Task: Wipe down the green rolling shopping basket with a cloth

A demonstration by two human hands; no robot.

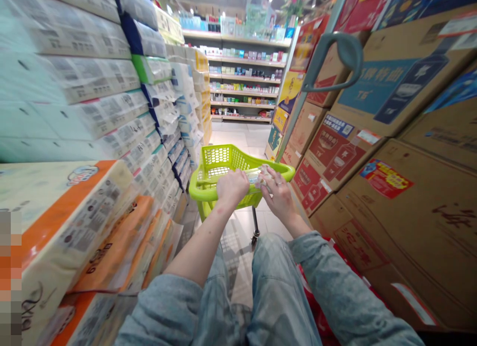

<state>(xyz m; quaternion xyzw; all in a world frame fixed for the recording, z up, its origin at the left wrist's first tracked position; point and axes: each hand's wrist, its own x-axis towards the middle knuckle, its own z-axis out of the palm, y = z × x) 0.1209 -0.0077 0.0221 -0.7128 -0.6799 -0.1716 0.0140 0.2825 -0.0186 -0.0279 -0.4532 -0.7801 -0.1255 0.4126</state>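
A lime-green plastic shopping cart [203, 193] with a latticed basket stands right in front of my knees. My left hand [233, 186] is closed around the middle of its handlebar. Just to the right, my right hand [278, 193] presses a crumpled white wipe [264, 173] against the same bar, fingers bent over it. A ring shows on one finger of that hand. The cart's near wheel [255, 235] rests on the tiled floor. The part of the basket behind my hands is hidden.
Stacked tissue packs [93, 77] line the left side, with orange-edged packs [112, 241] close to my left arm. Cardboard cartons [380, 197] rise on the right, where a grey hooked handle [333, 62] hangs on a pole. Shelves of small boxes [246, 73] cross the far end.
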